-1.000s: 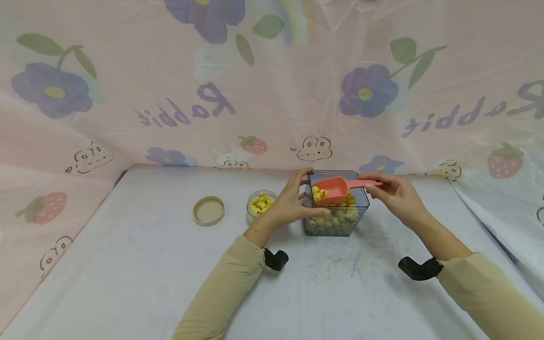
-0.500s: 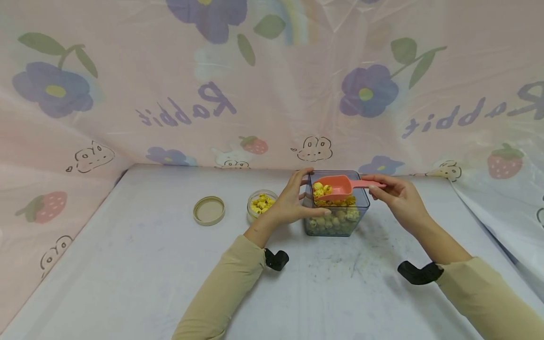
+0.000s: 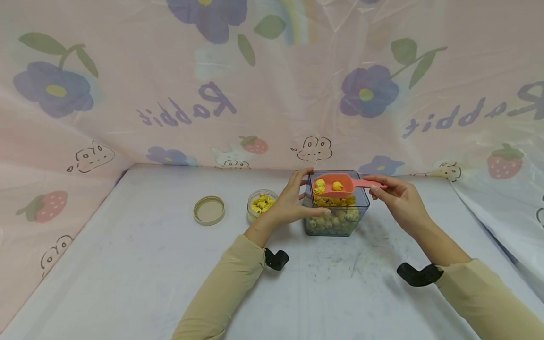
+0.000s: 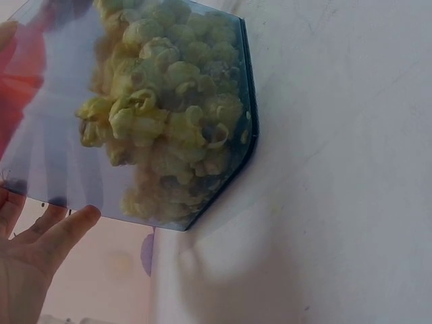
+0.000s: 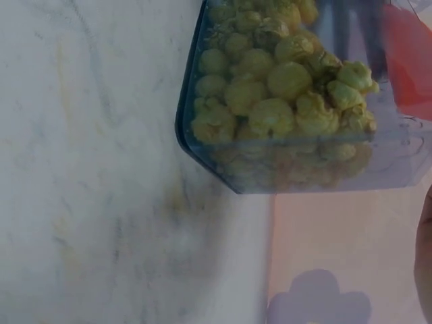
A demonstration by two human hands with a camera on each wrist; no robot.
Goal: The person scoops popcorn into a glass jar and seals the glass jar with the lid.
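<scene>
A clear bluish square container (image 3: 361,208) stands on the table, partly filled with yellow popcorn (image 4: 169,101). My left hand (image 3: 286,203) holds it at the left side, thumb along the front wall and fingers reaching toward the back rim. Between thumb and fingers, my right hand (image 3: 399,198) pinches the handle of a coral-pink scoop (image 3: 346,189). The scoop's bowl is level inside the container's mouth, above the heap, with a few popcorn pieces (image 3: 320,185) in it. Through the wall, the right wrist view shows the scoop (image 5: 408,64) as a blurred red shape.
A small round clear jar (image 3: 250,212) of popcorn stands left of the container, partly hidden by the left wrist. Farther left lies a round beige lid (image 3: 209,210). The white table (image 3: 140,264) ends at a pink printed curtain (image 3: 272,104).
The scoop has lifted slightly and turned from tilted to more level, shifting a little right. Popcorn pieces now sit deeper in its bowl. The left hand and container have stayed put.
</scene>
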